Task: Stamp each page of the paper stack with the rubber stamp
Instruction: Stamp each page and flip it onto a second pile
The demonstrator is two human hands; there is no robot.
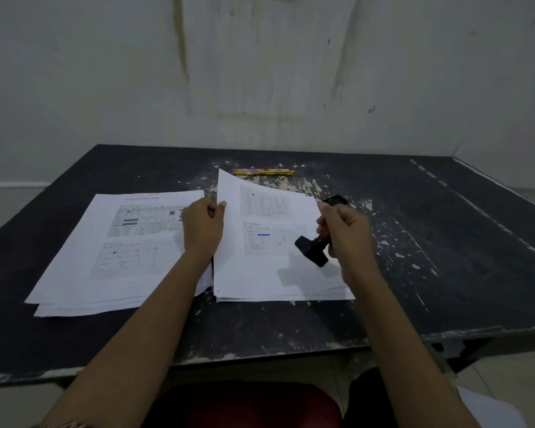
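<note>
Black and badly chipped, the table (445, 242) stands against a stained white wall (260, 72). The left hand (203, 225) pinches the near-left edge of the top sheet (260, 211) between thumb and curled fingers, and the sheet's far corner curls up off the paper stack (275, 282) that lies just right of those fingers. To the other side of them rests a second pile (105, 242) of printed pages, partly under the wrist.

The right hand (343, 233) is closed round the handle of the rubber stamp (312, 250). Its block sticks out left of the knuckles, tilted, and appears to hang clear above the lower right part of the lifted sheet. Just beyond these fingers sits what looks like an open ink pad (336, 199); two pencils (263, 172) lie farther off. A small blue mark (263, 234) shows on the sheet, but I cannot tell whether it is a stamp print.

The step in hand seems to be turning this page across to the second pile. To do it well, I would keep the stamp raised and away from the paper while the sheet travels, and peel only one sheet. It should land square on the pile. For the next print the block wants levelling first, then a straight, even press with the left fingers holding the stack flat beside it.
</note>
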